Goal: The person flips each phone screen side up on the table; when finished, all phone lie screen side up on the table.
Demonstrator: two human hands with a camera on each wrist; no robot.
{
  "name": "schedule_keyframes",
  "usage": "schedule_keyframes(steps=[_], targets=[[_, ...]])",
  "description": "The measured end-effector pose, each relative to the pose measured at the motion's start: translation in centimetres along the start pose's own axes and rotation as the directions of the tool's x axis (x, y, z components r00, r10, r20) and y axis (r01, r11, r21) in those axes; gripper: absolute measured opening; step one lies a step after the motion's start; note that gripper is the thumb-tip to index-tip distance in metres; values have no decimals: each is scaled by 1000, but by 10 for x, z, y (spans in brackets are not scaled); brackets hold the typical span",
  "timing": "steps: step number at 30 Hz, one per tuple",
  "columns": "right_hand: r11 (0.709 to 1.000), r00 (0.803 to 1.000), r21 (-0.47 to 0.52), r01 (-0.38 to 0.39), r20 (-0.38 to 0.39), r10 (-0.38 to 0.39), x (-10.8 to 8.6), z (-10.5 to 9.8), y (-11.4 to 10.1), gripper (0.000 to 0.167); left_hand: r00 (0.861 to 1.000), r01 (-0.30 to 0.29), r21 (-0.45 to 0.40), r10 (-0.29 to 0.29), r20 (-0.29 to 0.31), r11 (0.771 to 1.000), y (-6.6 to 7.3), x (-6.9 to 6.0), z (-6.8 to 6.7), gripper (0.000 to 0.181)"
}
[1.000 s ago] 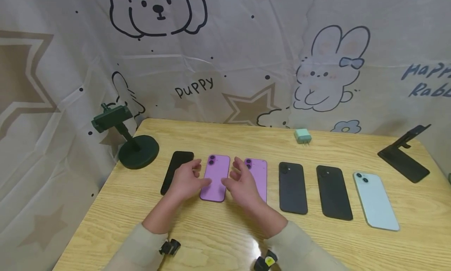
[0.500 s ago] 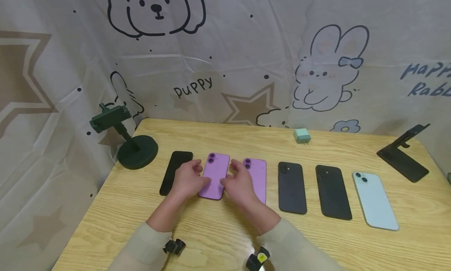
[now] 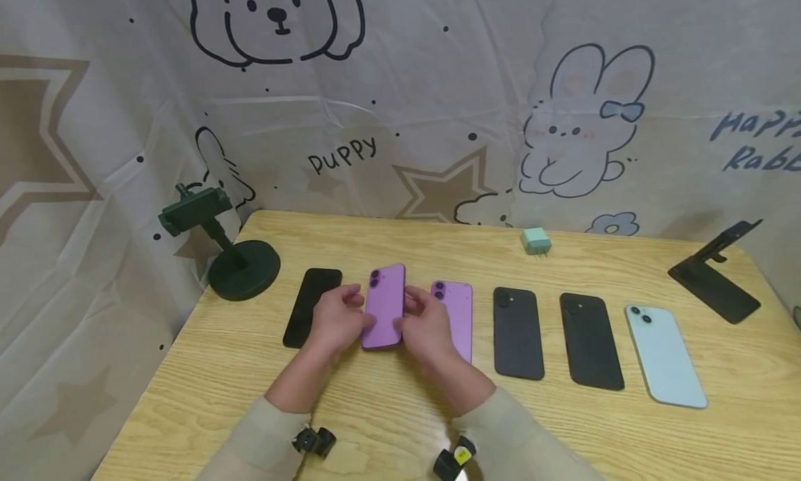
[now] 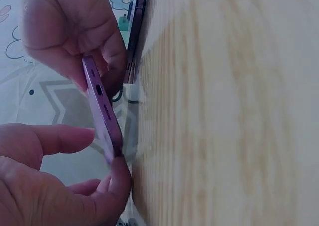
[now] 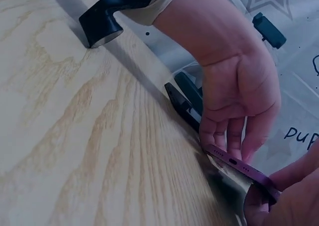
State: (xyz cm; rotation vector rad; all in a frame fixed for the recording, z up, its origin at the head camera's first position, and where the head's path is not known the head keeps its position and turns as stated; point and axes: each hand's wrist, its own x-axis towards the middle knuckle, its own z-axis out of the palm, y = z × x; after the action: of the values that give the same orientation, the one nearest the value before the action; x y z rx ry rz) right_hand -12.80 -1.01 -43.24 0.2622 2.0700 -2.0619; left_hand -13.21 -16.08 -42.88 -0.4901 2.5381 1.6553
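Both hands hold a purple smartphone [image 3: 384, 307] just above the table, its twin-lens back facing up and one long edge tilted higher. My left hand [image 3: 336, 320] grips its left edge, thumb on the back and fingers curled at the edge. On the opposite edge, my right hand [image 3: 428, 328] pinches it between thumb and fingers. The left wrist view shows the phone's port end [image 4: 102, 99] between the two hands. Close beside the right hand lies a second purple smartphone [image 3: 462, 318], partly covered by it. A black smartphone [image 3: 311, 304] lies by the left hand, partly hidden.
Two dark smartphones [image 3: 519, 335] [image 3: 592, 342] and a pale blue one [image 3: 667, 356] lie in a row to the right. A green phone stand [image 3: 244, 269] is back left, a black folding stand [image 3: 716, 286] back right. A mint charger plug [image 3: 536, 240] sits near the curtain.
The purple smartphone has come up off the table and tilted, its camera end shifting away from me. Both hands have closed in on its edges. The other phones stay put.
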Motion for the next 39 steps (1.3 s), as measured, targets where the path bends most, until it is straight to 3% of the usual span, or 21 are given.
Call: schedule_keyframes(steps=[7,11,15,23,28,35,37,39], targets=[[997,999,75,19,31,-22,-4,-6,-1,67,999,-6,-65,9,35,998,1,-2,-4,52],[996,998,85,32,52,-36,-6,-9,-1,68,998,-7,-146,17,63,989,2,-3,-9,48],[996,997,74,44,54,-48,-7,-11,0,66,994,-10,-222,33,102,975,5,-4,-14,44],[992,987,6,128,98,-128,-11,-11,4,70,978,-4,-280,62,199,960,8,-8,-19,42],[989,979,0,147,142,-146,-15,-11,4,73,955,-13,-335,111,275,942,9,-11,-20,39],[981,962,166,102,235,-140,-18,-8,1,73,901,-31,-445,218,376,895,12,-12,-27,40],[973,957,218,82,256,-138,-19,-8,0,73,891,-47,-445,239,385,894,12,-11,-28,41],[963,952,263,55,276,-130,-20,-8,-2,73,886,-92,-406,261,382,909,11,-10,-28,42]])
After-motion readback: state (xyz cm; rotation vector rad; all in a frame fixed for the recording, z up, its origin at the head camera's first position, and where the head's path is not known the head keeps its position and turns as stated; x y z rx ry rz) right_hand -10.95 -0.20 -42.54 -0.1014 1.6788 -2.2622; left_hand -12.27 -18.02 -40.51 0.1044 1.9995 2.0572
